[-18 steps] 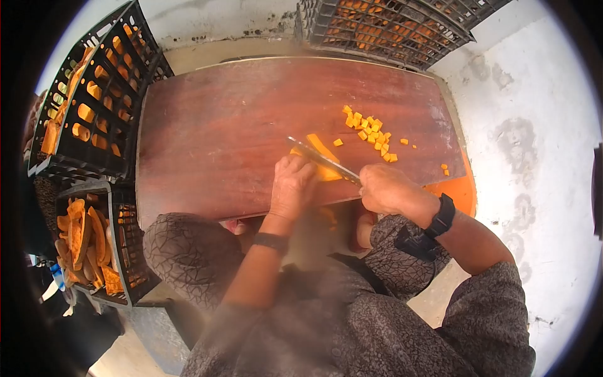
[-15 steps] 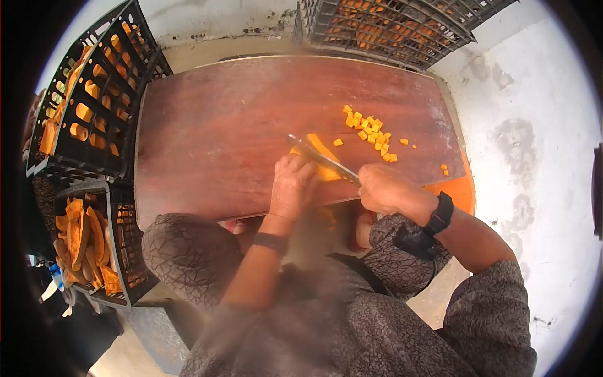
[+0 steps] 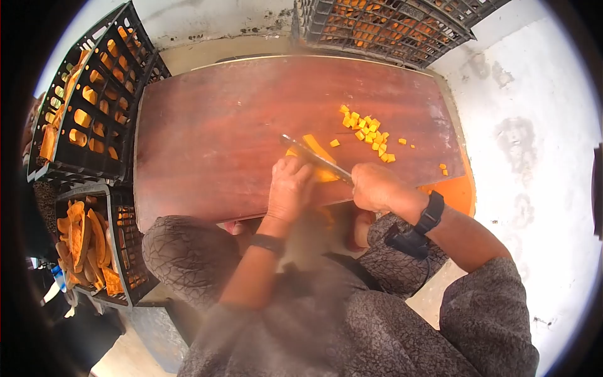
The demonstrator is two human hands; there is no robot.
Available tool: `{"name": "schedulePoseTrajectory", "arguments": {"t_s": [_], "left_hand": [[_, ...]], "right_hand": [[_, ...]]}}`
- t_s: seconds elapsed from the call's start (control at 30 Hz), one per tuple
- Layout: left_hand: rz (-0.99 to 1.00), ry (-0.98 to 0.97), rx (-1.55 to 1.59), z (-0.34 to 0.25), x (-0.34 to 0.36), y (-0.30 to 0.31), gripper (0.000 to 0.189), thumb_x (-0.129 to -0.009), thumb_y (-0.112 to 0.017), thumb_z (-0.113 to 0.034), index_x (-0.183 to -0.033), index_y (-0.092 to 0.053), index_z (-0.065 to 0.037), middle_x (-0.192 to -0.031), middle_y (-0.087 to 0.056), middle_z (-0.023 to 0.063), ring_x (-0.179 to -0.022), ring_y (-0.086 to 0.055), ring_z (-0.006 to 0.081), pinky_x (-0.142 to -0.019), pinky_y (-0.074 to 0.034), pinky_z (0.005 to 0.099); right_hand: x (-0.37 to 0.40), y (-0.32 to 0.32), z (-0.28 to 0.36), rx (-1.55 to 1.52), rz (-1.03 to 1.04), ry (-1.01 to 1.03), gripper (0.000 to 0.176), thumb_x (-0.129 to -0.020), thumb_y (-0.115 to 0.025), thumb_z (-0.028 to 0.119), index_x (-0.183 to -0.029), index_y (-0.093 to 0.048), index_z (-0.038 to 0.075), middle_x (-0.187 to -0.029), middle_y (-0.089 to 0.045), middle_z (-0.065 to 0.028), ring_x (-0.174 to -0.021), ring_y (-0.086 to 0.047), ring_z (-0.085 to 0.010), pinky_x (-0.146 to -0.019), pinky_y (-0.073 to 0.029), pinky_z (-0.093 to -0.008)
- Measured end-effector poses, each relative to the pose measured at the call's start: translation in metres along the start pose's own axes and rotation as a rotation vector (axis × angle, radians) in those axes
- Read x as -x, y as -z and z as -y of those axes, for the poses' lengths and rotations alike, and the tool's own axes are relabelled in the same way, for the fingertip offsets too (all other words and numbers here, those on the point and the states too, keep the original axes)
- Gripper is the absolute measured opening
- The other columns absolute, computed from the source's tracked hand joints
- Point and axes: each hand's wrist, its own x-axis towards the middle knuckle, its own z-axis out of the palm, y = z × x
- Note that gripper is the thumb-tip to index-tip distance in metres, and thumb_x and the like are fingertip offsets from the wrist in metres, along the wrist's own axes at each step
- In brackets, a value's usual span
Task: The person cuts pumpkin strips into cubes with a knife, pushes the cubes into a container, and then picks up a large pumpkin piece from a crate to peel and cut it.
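My right hand (image 3: 377, 187) is closed round the handle of a knife (image 3: 316, 158), whose blade points up and to the left. The blade lies across orange strips of what looks like pumpkin (image 3: 320, 148) near the board's front edge. My left hand (image 3: 290, 182) presses bent fingers on the pumpkin at the left side of the blade. The fingertips and part of the pumpkin are hidden behind the hand and blade. A loose group of pumpkin cubes (image 3: 367, 129) lies beyond the knife, to the right.
The reddish-brown board (image 3: 213, 132) spans the space before my knees. A black crate of orange chunks (image 3: 94, 107) stands at left, with a lower crate of curved pieces (image 3: 113, 213) nearer me. Another crate (image 3: 377, 31) is at the back. A white wall (image 3: 521, 157) closes the right side.
The view has shifted slightly. Both hands stay at the pumpkin strips, and the knife remains across them with almost the same slant. The cubes lie as before.
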Motion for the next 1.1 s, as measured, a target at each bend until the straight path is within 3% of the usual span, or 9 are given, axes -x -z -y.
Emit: {"name": "schedulePoseTrajectory", "arguments": {"t_s": [0.07, 0.2, 0.3, 0.37, 0.47, 0.7, 0.9, 0.97, 1.1], "left_hand": [[-0.007, -0.005, 0.013, -0.002, 0.000, 0.002, 0.022, -0.073, -0.074, -0.007, -0.093, -0.067, -0.007, -0.100, -0.063, 0.0079, -0.101, -0.056, 0.0313, -0.090, -0.043, 0.0431], [-0.036, -0.015, 0.015, -0.003, -0.001, 0.001, 0.022, -0.072, -0.075, -0.008, -0.093, -0.067, -0.006, -0.099, -0.063, 0.0079, -0.100, -0.056, 0.0311, -0.088, -0.043, 0.0425], [-0.003, 0.030, 0.036, 0.000, 0.001, 0.000, 0.021, -0.072, -0.075, -0.008, -0.093, -0.068, -0.007, -0.099, -0.063, 0.0075, -0.099, -0.056, 0.0310, -0.088, -0.043, 0.0425], [0.030, 0.046, 0.047, -0.002, -0.001, 0.003, 0.020, -0.072, -0.075, -0.008, -0.092, -0.068, -0.007, -0.099, -0.063, 0.0072, -0.098, -0.056, 0.0310, -0.088, -0.043, 0.0429], [-0.032, -0.030, 0.045, -0.003, -0.007, 0.002, 0.014, -0.073, -0.069, -0.006, -0.087, -0.067, -0.008, -0.091, -0.059, 0.0093, -0.095, -0.054, 0.0318, -0.084, -0.043, 0.0429], [0.009, 0.016, -0.002, 0.000, 0.004, 0.001, 0.021, -0.072, -0.073, -0.006, -0.093, -0.068, -0.008, -0.098, -0.062, 0.0079, -0.098, -0.056, 0.0313, -0.088, -0.043, 0.0432], [-0.047, -0.011, 0.017, -0.005, -0.003, 0.000, 0.021, -0.072, -0.073, -0.007, -0.091, -0.066, -0.006, -0.098, -0.062, 0.0080, -0.101, -0.056, 0.0315, -0.091, -0.043, 0.0434], [-0.028, 0.014, 0.008, -0.003, -0.003, -0.001, 0.020, -0.072, -0.073, -0.006, -0.091, -0.066, -0.006, -0.098, -0.061, 0.0086, -0.102, -0.056, 0.0319, -0.091, -0.043, 0.0440], [-0.013, -0.031, 0.025, -0.002, -0.006, 0.000, 0.019, -0.072, -0.072, -0.005, -0.090, -0.066, -0.006, -0.100, -0.061, 0.0094, -0.102, -0.055, 0.0325, -0.091, -0.042, 0.0449]], "right_hand": [[0.004, 0.021, 0.017, -0.046, 0.200, -0.214, 0.017, -0.081, -0.061, 0.006, -0.091, -0.069, -0.005, -0.089, -0.068, -0.0260, -0.087, -0.068, -0.0393, -0.072, -0.053, -0.0434], [0.007, 0.032, 0.022, 0.082, 0.228, -0.145, 0.018, -0.079, -0.059, 0.003, -0.092, -0.069, -0.006, -0.088, -0.068, -0.0260, -0.087, -0.068, -0.0385, -0.072, -0.054, -0.0420], [0.005, 0.020, 0.022, 0.169, 0.163, -0.028, 0.019, -0.079, -0.060, 0.003, -0.093, -0.069, -0.006, -0.089, -0.068, -0.0255, -0.088, -0.068, -0.0393, -0.073, -0.054, -0.0431], [-0.008, -0.005, 0.013, 0.161, -0.034, 0.040, 0.017, -0.080, -0.063, 0.010, -0.094, -0.071, 0.003, -0.089, -0.070, -0.0196, -0.088, -0.069, -0.0351, -0.076, -0.054, -0.0435], [-0.022, -0.016, 0.007, 0.087, -0.053, 0.028, 0.018, -0.080, -0.064, 0.011, -0.095, -0.071, 0.004, -0.097, -0.069, -0.0199, -0.096, -0.066, -0.0374, -0.081, -0.053, -0.0454], [0.002, -0.012, 0.024, 0.055, -0.091, 0.026, 0.018, -0.080, -0.060, 0.005, -0.094, -0.069, -0.003, -0.097, -0.069, -0.0242, -0.095, -0.066, -0.0392, -0.081, -0.053, -0.0447], [0.031, 0.028, 0.016, -0.030, 0.196, -0.185, 0.022, -0.080, -0.058, 0.003, -0.098, -0.069, -0.003, -0.101, -0.068, -0.0254, -0.097, -0.066, -0.0401, -0.082, -0.053, -0.0455], [0.018, 0.002, -0.008, 0.016, 0.027, 0.032, 0.021, -0.080, -0.059, 0.004, -0.096, -0.069, -0.004, -0.098, -0.068, -0.0254, -0.095, -0.066, -0.0405, -0.082, -0.052, -0.0459], [-0.006, -0.029, -0.013, 0.043, -0.085, -0.006, 0.020, -0.079, -0.060, 0.006, -0.094, -0.070, -0.004, -0.096, -0.068, -0.0251, -0.094, -0.066, -0.0405, -0.082, -0.052, -0.0461]]}}
